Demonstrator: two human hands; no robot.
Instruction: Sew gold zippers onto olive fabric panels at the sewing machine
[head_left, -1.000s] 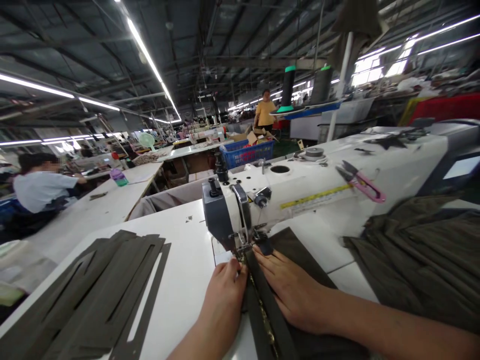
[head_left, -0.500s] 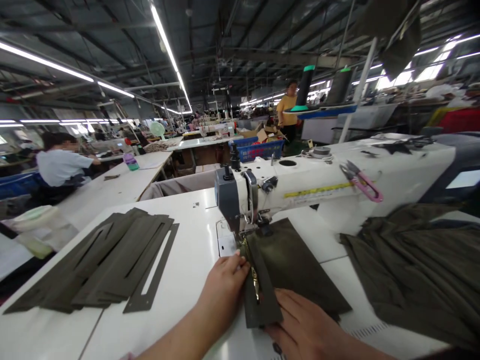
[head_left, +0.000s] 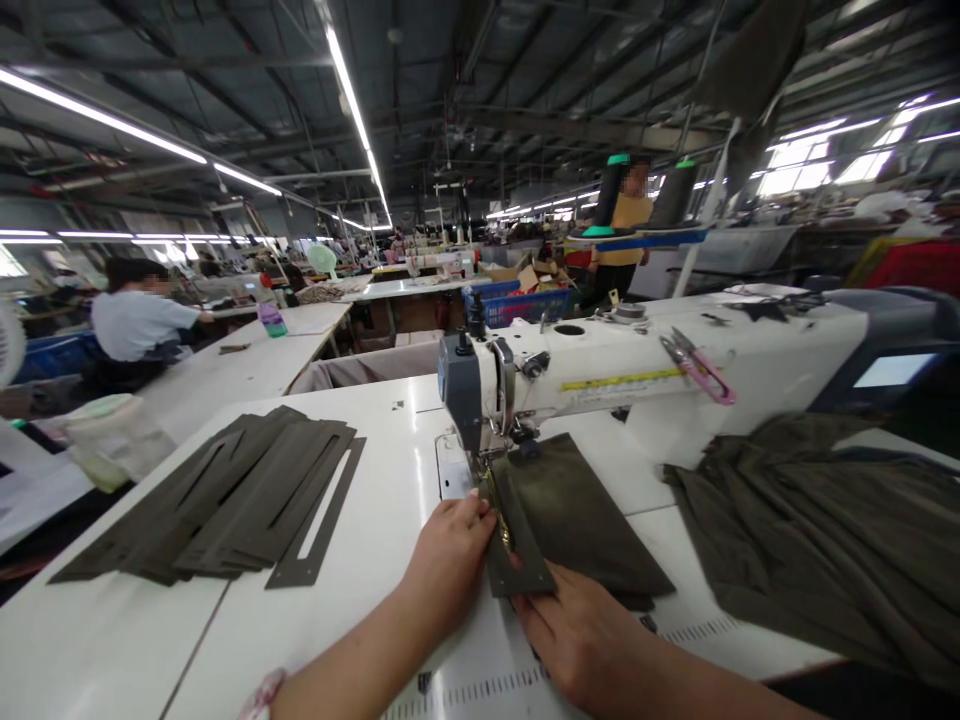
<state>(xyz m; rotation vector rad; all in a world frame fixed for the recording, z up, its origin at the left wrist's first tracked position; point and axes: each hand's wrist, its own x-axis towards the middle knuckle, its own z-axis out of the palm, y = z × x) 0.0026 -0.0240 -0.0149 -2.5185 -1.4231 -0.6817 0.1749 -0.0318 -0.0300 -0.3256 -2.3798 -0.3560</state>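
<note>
Dark strip (head_left: 525, 568) with gold zipper (head_left: 505, 537): far end at sewing machine (head_left: 459, 385), 12 o'clock; near end clear of it. Judged part-sewn; remainder uncertain. Left hand (head_left: 448, 545), 9 o'clock, curled, pinching strip's edge. Right hand (head_left: 581, 635), 5 o'clock, fingers partly hidden; grip unclear. Slotted pieces (head_left: 244, 500) beyond, 9 o'clock.

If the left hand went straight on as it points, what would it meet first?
The left hand would first meet the dark strip beside it, which it seems to be touching; beyond that, probably the sewing machine, though depth is unclear.
</note>
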